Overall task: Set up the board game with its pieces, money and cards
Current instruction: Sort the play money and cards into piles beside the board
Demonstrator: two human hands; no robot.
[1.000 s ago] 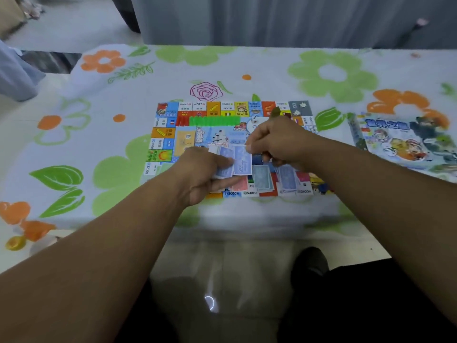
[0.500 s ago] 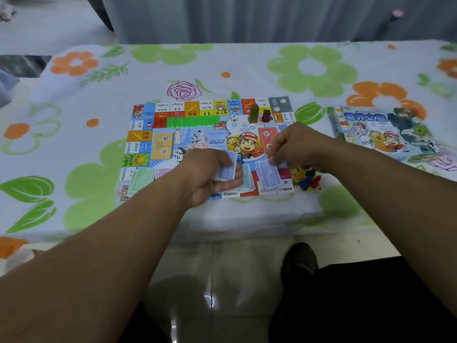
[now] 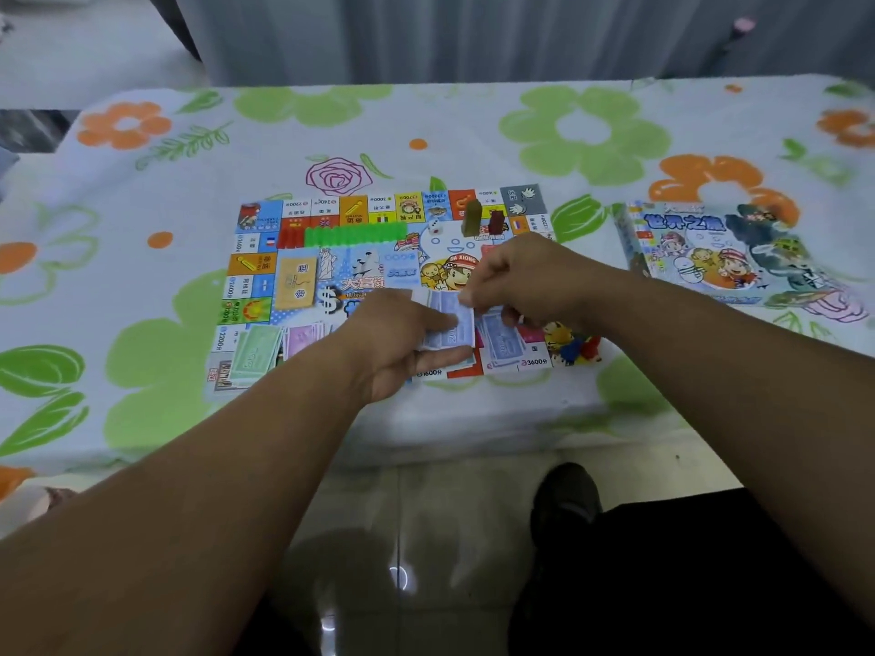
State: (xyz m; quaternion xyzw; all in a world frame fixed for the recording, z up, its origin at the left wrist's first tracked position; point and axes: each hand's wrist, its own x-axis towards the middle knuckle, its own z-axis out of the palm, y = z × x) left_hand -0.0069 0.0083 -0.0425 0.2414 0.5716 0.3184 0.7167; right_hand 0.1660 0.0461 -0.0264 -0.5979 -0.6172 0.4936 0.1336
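Over the near edge of the game board (image 3: 265, 265), a stack of blue banknotes (image 3: 450, 324) is gripped in the left hand (image 3: 393, 338), thumb on top and fingers curled underneath. The top note is pinched by the right hand (image 3: 525, 277) fingers. More blue notes (image 3: 502, 345) are laid by the board's near-right corner, with pink notes (image 3: 303, 336) and green notes (image 3: 253, 355) by its near-left corner. Green houses (image 3: 355, 236) and a die (image 3: 433, 227) are set toward its far side. The game box (image 3: 710, 258) is parked right of the board.

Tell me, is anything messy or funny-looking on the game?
Only the little coloured pieces: they lie in a jumbled heap at the board's near right corner, while the green houses stand in a tidy row. Nothing looks broken.
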